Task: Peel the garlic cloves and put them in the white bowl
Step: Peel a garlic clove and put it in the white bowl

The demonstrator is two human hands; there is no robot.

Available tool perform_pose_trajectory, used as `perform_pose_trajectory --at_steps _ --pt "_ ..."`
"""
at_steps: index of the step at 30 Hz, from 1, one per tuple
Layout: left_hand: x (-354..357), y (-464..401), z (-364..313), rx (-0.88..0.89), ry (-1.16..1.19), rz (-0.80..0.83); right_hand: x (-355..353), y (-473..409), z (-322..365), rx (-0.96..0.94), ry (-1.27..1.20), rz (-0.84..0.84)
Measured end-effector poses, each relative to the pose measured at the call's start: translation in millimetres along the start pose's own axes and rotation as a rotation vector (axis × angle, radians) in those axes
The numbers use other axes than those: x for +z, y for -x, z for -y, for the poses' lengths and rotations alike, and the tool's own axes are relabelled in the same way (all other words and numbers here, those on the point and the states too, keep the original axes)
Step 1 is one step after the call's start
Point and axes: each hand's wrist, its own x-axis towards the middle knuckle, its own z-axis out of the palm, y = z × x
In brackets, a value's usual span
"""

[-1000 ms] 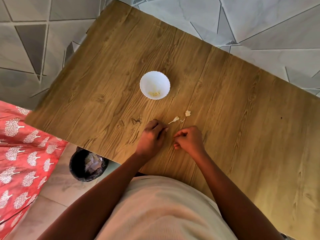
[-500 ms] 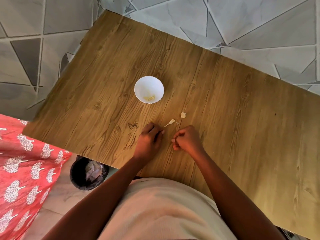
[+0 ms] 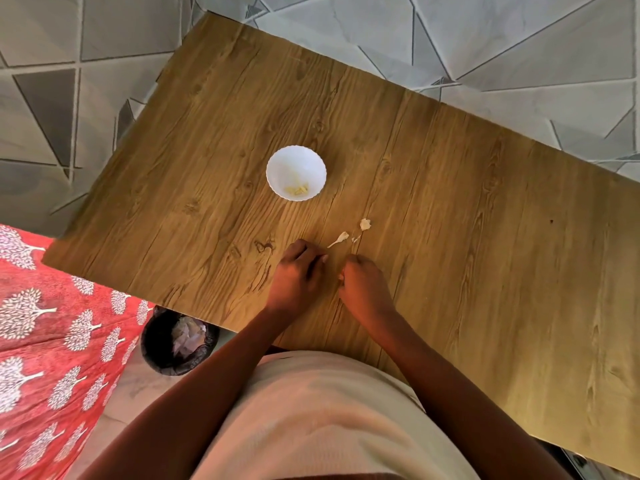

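Peeled cloves (image 3: 299, 190) in white bowl (image 3: 277, 174)

Left hand (image 3: 298, 271): fingers curled under, palm side hidden; whether the grip holds anything cannot be told. Right hand (image 3: 363, 285): fingertips tucked toward the left hand, a pale speck at the grip, possibly garlic or skin, too small to identify. Beyond the grips, pale bits (image 3: 349, 233) on the surface (image 3: 485, 237): clove or peel undetermined. White bowl (image 3: 296, 173), farther out: yellowish pieces inside, count unreadable. Surface cut off at the right edge. Bin (image 3: 178, 341), left of the grips, partly under the surface edge.
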Motion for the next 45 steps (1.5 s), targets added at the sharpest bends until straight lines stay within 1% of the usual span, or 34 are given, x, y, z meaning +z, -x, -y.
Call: perform_pose_trajectory --at_steps 2,4,7,8,9,11,13,14,15,20,25,27,31,35,37,39,41,43,45 --pt "0.1 0.0 0.3 0.003 -0.002 0.002 -1.0 1.9 5.5 0.001 0.086 0.002" --pt "0.4 -0.5 1.0 0.002 -0.001 0.000 1.1 5.1 10.1 -0.033 0.174 -0.044" --pt "0.2 0.1 -0.2 0.001 0.000 -0.005 6.1 5.0 9.2 -0.080 0.199 -0.109" --pt "0.2 0.1 -0.3 0.004 0.004 -0.006 6.6 2.9 5.7 -0.074 0.134 -0.098" --pt "0.2 0.4 0.1 0.005 0.015 -0.004 6.9 0.2 0.9 -0.045 0.019 -0.073" --pt "0.1 1.2 2.2 0.007 0.059 0.016 3.4 -4.0 -8.7 0.068 -0.299 -0.031" --pt "-0.7 1.5 2.6 0.002 0.132 0.080 0.2 -3.3 -15.5 0.205 -0.628 -0.021" --pt "-1.2 1.7 1.9 -0.008 0.168 0.111 -0.5 -1.6 -17.3 0.253 -0.733 -0.015" --pt "-1.4 1.8 0.1 -0.023 0.198 0.127 -0.1 0.2 -19.1 0.270 -0.787 -0.014" --pt "-1.6 -0.8 -11.6 -0.101 0.272 0.114 3.4 6.2 -19.5 0.227 -0.848 -0.013" --pt "-0.5 -4.5 -15.7 -0.157 0.282 0.155 -0.2 5.8 -23.3 0.195 -0.963 -0.001" --pt "-2.0 -6.6 -19.6 -0.180 0.296 0.169 0.6 6.1 -24.0 0.163 -0.940 -0.029" --pt "-2.8 -9.3 -26.3 -0.189 0.333 0.198 -1.4 6.7 -25.1 -0.026 -0.675 -0.148" --pt "-2.5 -10.0 -28.4 -0.216 0.378 0.229 -5.7 3.8 -29.8 -0.091 -0.632 -0.124" --pt "-2.9 -10.1 -27.9 -0.225 0.395 0.244 -8.5 3.7 -34.7 -0.238 -0.445 -0.167" --pt "-1.8 -11.0 -26.5 -0.234 0.396 0.266 -12.6 4.4 -37.0 -0.387 -0.177 -0.241" --pt "-0.1 -12.9 -24.9 -0.266 0.399 0.287 -13.3 3.9 -37.9 -0.475 0.000 -0.319" --pt "0.0 -16.1 -24.8 -0.293 0.414 0.292 -13.5 4.3 -36.6 -0.481 0.045 -0.336" --pt "-0.2 -18.4 -24.5 -0.281 0.404 0.296 -11.9 5.1 -35.6 -0.404 0.008 -0.312"
